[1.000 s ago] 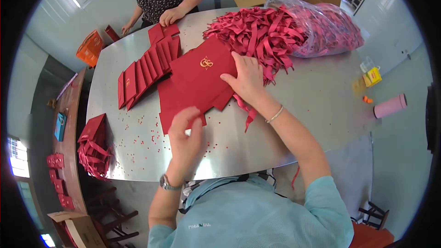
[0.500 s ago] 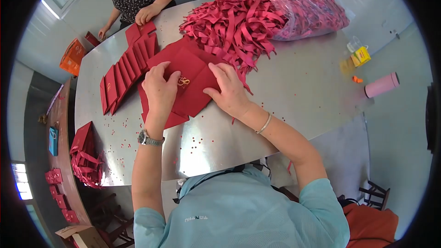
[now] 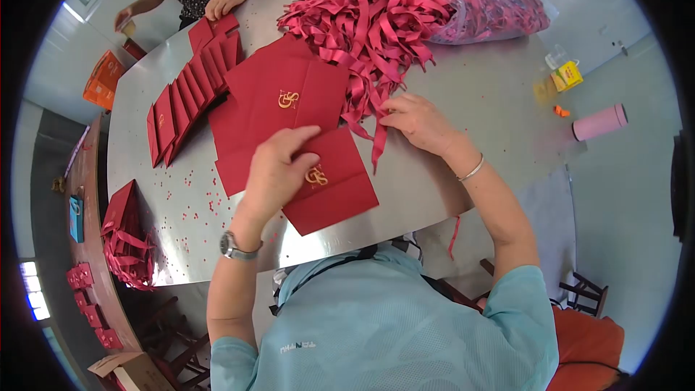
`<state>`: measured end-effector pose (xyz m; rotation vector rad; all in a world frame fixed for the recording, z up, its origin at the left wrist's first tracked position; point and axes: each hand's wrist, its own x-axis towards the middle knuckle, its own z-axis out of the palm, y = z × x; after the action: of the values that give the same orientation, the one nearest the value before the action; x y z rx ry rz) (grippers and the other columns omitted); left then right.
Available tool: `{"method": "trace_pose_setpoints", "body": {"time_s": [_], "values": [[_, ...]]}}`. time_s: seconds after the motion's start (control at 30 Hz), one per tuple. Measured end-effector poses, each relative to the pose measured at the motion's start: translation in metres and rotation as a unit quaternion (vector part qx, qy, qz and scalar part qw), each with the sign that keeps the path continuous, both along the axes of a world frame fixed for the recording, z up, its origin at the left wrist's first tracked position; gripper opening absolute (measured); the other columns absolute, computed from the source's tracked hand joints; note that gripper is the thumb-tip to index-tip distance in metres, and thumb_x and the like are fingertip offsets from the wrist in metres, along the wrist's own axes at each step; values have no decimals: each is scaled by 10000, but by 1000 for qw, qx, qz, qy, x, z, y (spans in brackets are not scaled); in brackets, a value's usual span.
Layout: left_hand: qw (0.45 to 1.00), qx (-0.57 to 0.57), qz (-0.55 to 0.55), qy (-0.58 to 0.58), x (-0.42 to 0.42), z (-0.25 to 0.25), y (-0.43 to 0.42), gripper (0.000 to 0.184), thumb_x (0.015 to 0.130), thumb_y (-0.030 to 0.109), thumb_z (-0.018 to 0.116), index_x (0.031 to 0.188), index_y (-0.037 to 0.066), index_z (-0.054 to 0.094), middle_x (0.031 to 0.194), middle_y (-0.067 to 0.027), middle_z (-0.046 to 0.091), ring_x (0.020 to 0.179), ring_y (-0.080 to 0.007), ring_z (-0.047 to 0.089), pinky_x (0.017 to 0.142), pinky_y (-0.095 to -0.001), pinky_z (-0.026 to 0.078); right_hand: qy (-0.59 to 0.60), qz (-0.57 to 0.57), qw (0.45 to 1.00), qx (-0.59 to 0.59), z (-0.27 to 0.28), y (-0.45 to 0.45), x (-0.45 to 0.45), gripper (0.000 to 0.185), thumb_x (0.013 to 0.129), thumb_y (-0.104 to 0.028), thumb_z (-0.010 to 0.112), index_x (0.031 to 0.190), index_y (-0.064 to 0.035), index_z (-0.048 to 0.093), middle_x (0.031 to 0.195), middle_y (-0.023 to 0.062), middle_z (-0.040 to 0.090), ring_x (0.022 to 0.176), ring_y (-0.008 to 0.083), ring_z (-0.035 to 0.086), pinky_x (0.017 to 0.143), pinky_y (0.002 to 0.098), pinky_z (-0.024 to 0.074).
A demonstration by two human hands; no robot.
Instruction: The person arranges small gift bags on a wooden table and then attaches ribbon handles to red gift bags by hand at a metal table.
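Observation:
My left hand (image 3: 279, 170) has its thumb and fingers at the upper left edge of a flat red paper gift bag (image 3: 340, 192) with a gold emblem, holding it near the table's front edge. Behind it lies a spread stack of similar flat red bags (image 3: 271, 76), the upper one showing the same emblem. To the right, my right hand (image 3: 423, 124) pinches a red ribbon (image 3: 379, 134) at the lower end of a large heap of ribbons (image 3: 369, 18). Its fingertips are close together, partly hidden by the hand.
Overlapping folded red bags (image 3: 192, 83) lie at left, another person's hand (image 3: 226, 2) at their far end. A plastic sack of ribbons (image 3: 492, 3) is at the back. A pink bottle (image 3: 599, 123) and yellow carton (image 3: 567, 76) stand right. Bags with ribbons (image 3: 129, 239) sit at the left edge.
My left hand and a red bag have come nearer to me, off the stack. My right hand has left the stack, moved right and taken hold of a ribbon.

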<state>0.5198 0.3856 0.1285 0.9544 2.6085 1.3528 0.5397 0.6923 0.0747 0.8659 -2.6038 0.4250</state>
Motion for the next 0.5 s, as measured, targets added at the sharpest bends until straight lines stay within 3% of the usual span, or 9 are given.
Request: {"method": "trace_pose_setpoints", "body": {"time_s": [0.1, 0.3, 0.4, 0.47, 0.5], "values": [[995, -40, -14, 87, 9, -14, 13, 289, 755, 56, 694, 1042, 35, 668, 878, -144, 629, 841, -335, 613, 754, -402, 509, -28, -2, 999, -30, -16, 11, -3, 188, 775, -59, 600, 946, -74, 676, 989, 71, 634, 913, 292, 594, 809, 375, 494], [994, -72, 4, 77, 16, -31, 31, 271, 780, 91, 693, 1038, 17, 662, 915, -148, 633, 879, -342, 610, 774, -403, 508, -23, -12, 999, -42, -11, 21, 14, 116, 756, -130, 631, 856, -72, 644, 889, 90, 623, 873, 288, 593, 771, 392, 488], [994, -81, -9, 77, 22, -28, 38, 306, 743, 88, 733, 1030, 6, 666, 931, -157, 633, 880, -339, 610, 786, -398, 507, 54, -49, 996, -61, 1, 14, 28, 69, 798, -133, 640, 814, -71, 612, 1018, 94, 614, 944, 300, 588, 800, 412, 484], [994, -77, -7, 83, 24, -28, 40, 309, 730, 75, 742, 1023, 4, 672, 940, -155, 634, 887, -332, 612, 794, -395, 506, 92, -68, 972, -207, -1, 6, 33, 42, 856, -105, 617, 866, -67, 602, 1120, 108, 600, 1014, 326, 575, 856, 411, 478], [995, -72, -7, 75, 25, -29, 41, 309, 728, 67, 745, 1022, 1, 676, 948, -154, 634, 893, -323, 614, 802, -389, 506, 29, -71, 938, -338, 3, -2, 41, 46, 931, -91, 562, 946, -49, 574, 1100, 102, 618, 1016, 266, 594, 880, 374, 479]]}}
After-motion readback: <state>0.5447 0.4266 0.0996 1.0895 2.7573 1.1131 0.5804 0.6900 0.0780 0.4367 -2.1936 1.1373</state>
